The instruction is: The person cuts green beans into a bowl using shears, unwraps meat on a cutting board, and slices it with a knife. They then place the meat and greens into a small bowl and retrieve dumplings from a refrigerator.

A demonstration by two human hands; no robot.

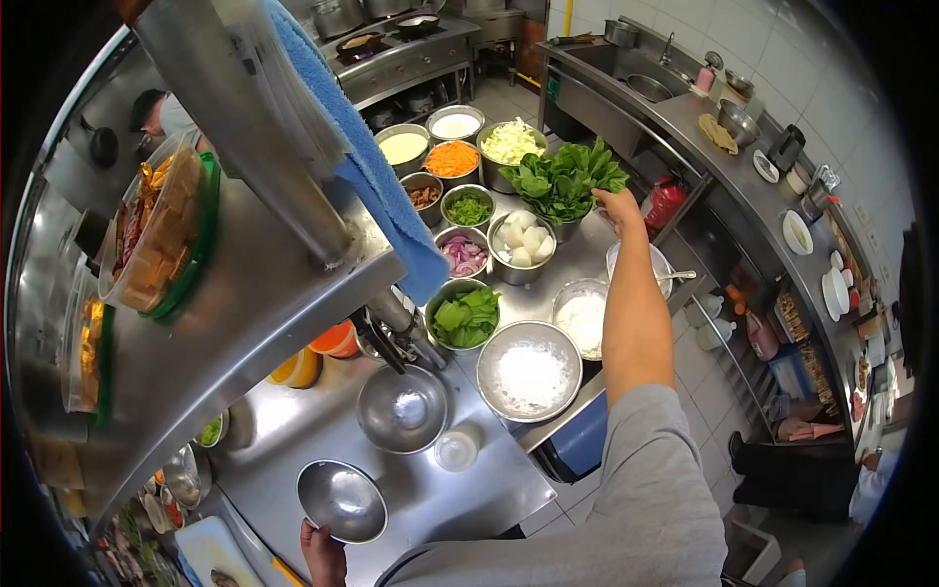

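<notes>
In the head view, the right hand [619, 207] reaches far over the steel counter [460, 489], its fingers closed around a bunch of green leaves [562, 181] held above the bowls. The left hand [321, 553] holds the rim of an empty steel bowl [342, 501]; its fingers stay hidden. Other bowls hold flour [529, 372], grated carrot [452, 158], red onion [465, 254].

Around the bowl of sliced red onion [464, 254] stand about thirteen filled steel bowls; nearer the person, two empty steel bowls [402, 408] and one small plastic cup [456, 451].
</notes>
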